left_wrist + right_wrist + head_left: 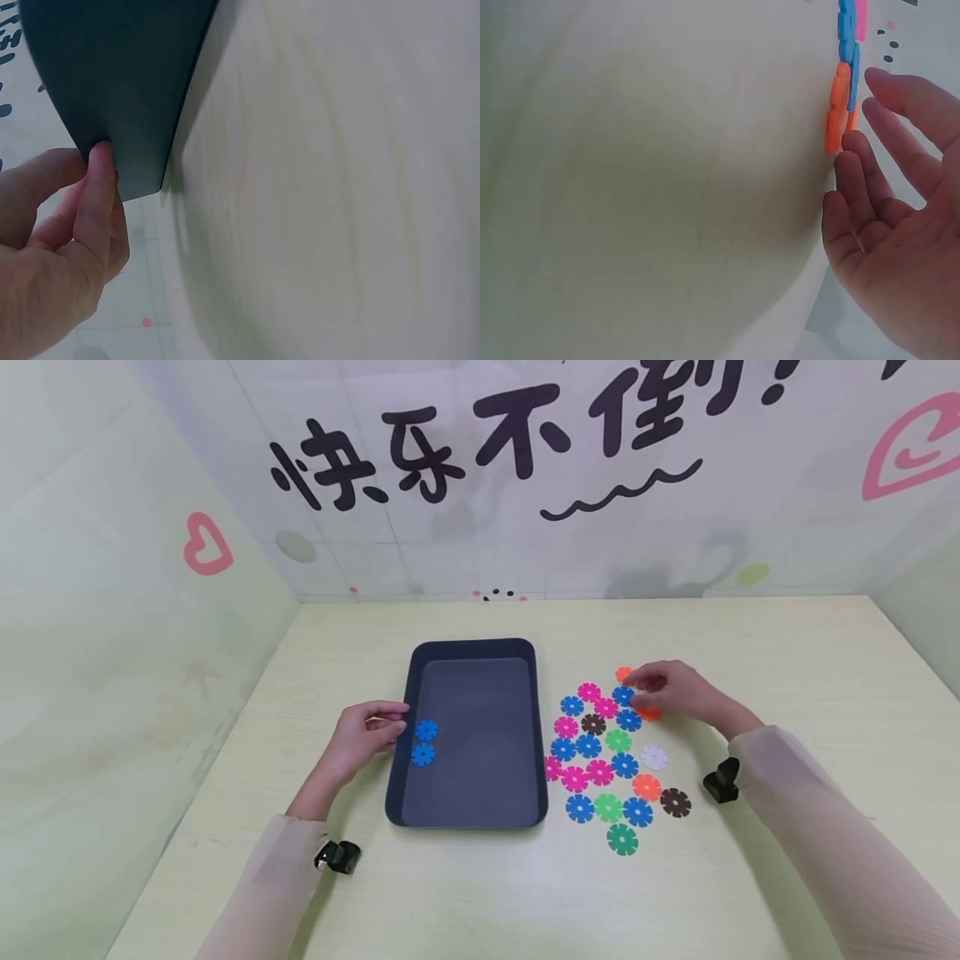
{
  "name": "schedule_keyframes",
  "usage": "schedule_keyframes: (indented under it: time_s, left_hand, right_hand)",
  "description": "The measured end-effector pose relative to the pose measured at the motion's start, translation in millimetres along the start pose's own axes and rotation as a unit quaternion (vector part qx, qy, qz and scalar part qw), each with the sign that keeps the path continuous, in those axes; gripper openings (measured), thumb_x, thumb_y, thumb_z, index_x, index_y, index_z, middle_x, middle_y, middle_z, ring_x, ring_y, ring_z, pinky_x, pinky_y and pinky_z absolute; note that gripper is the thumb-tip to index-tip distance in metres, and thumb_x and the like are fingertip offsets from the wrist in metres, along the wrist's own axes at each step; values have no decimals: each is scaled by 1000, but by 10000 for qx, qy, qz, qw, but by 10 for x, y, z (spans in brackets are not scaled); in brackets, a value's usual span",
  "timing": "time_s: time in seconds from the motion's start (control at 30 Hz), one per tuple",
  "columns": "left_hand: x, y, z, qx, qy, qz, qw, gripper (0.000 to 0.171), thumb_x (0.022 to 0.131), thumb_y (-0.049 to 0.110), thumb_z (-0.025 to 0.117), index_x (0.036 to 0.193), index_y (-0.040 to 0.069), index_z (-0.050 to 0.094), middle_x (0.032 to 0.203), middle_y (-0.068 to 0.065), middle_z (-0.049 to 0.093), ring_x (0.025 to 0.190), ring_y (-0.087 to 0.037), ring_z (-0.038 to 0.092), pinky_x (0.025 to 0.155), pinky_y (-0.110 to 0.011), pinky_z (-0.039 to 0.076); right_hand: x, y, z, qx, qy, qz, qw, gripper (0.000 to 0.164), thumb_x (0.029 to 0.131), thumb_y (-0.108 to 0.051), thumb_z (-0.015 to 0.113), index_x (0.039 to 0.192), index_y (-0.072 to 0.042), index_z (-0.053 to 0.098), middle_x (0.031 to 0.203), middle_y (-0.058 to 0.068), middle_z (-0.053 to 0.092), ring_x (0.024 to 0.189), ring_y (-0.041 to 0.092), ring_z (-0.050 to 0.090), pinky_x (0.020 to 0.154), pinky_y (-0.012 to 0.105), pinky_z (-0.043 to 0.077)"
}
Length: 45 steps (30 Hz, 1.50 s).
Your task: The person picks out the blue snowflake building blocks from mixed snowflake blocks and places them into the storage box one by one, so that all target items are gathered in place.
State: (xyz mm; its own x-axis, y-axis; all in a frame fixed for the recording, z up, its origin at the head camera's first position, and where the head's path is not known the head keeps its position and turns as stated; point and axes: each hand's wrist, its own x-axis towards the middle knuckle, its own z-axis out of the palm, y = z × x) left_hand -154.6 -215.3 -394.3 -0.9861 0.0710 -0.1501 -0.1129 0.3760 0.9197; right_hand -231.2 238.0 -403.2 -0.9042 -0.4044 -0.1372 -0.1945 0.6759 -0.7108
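Note:
A dark rectangular tray [480, 752] lies on the table, with two blue notched discs [424, 742] inside along its left side. My left hand [356, 742] pinches the tray's left rim between thumb and fingers; the left wrist view shows the tray's outer wall [124, 90] beside the fingertips. Over the far end of a spread of discs, my right hand [677, 691] has its fingers loosely bent and apart around a blue disc [622, 696]. An orange disc [651, 715] is partly covered by that hand. In the right wrist view, its fingertips are close beside an orange disc [837, 112].
Several notched plastic discs in pink, blue, green, orange, brown and white [654, 757] lie spread right of the tray. A dark green disc [622, 839] is nearest the front. A printed backdrop [480, 552] rises behind the table's far edge.

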Motion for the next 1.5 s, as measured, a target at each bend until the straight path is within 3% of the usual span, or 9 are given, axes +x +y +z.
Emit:
schedule_keyframes:
  time_s: [0.83,1.5]
  left_hand:
    - [-1,2,0,24,-17,40,10000,31,87,1,59,117,-6,57,97,-16,56,75,-15,58,65,-28,54]
    - [-16,4,-4,29,-30,55,10000,32,88,2,60,119,-5,57,98,-17,56,76,-15,58,66,-29,54]
  right_hand:
    - [16,-48,50,-439,107,-1,9990,35,80,-16,72,109,0,64,94,11,58,84,25,47,71,31,44]
    - [47,-71,36,-338,81,164,9993,31,77,-12,74,104,0,62,89,11,54,82,25,46,69,29,44]
